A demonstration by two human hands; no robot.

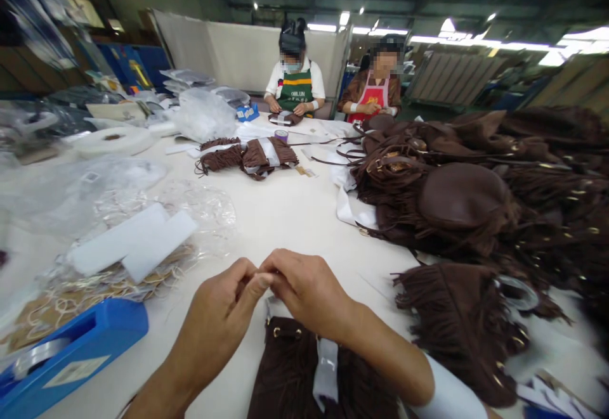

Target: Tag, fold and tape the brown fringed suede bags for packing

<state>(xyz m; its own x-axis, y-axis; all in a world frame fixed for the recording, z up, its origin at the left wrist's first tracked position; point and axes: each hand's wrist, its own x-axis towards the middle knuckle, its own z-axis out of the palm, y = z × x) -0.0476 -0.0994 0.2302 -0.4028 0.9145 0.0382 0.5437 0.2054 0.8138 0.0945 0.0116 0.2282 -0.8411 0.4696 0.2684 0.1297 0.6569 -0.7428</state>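
My left hand [227,308] and my right hand [311,289] meet at the fingertips above the table. The fingers of both are pinched together, and whatever they grip is hidden or too small to make out. Just below them lies a dark brown bag [285,374] with gold eyelets along its top edge. A strip of white wrapping [326,368] runs across that bag, under my right wrist. To the right rests another brown fringed bag [459,317], with a roll of clear tape [518,292] beside it.
A blue tape dispenser [95,349] stands at the front left. Behind it are white cards [159,241], strung tags and clear plastic bags [95,184]. Brown bags [466,197] are heaped on the right. Wrapped fringed bundles [269,154] lie farther back, where two people [295,92] work.
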